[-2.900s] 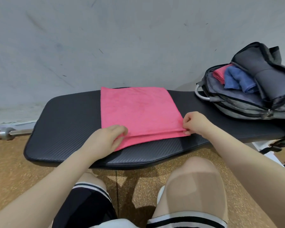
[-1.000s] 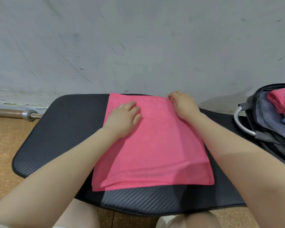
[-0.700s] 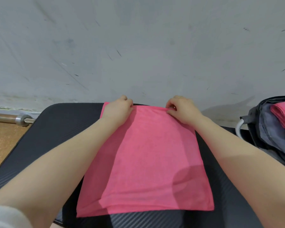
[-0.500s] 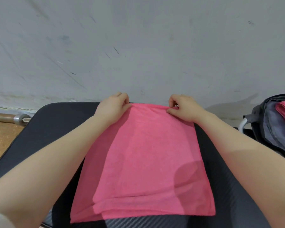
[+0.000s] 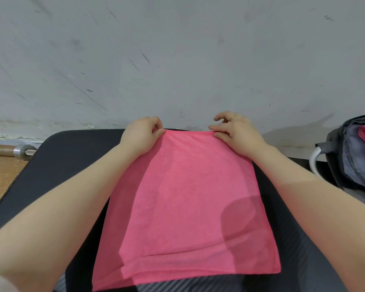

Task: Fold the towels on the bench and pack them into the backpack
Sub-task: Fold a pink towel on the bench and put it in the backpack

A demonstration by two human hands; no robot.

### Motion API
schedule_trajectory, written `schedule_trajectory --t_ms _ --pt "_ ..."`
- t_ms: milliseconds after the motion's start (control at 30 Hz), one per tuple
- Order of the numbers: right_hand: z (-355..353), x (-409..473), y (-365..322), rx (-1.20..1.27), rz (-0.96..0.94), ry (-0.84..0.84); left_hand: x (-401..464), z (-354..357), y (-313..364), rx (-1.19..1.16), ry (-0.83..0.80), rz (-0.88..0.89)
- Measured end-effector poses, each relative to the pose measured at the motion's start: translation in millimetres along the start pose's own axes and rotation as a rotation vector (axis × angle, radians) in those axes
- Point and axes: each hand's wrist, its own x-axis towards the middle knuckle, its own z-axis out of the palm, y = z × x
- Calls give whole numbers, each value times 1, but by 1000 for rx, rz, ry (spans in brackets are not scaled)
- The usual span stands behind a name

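From where I stand, there is nothing to read here. The pink towel (image 5: pixel 190 203), the black worktop (image 5: pixel 72 165) and the grey backpack (image 5: pixel 350 165) carry no lettering, label, brand mark or number that can be made out.

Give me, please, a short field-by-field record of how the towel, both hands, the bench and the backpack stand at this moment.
towel: pink towel lies on the bench, already doubled, layered edges nearest the camera
left hand: left hand pinches the far left corner
right hand: right hand pinches the far right corner; ring on one finger
bench: black padded bench, against a grey wall
backpack: grey backpack at right, open, pink cloth inside
fold state: next fold not yet made
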Motion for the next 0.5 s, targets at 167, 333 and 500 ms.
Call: schedule_trajectory --t_ms 167,333,500 --pt "1 2 -5 45 -52 -85 1 8 -2 71 61 -16" --pt "-8 9 -2 -9 3 -164 -1 11 -2 65 96 -9" --pt "-16 8 0 187 110 -215 -3 10 0 69 104 -12"
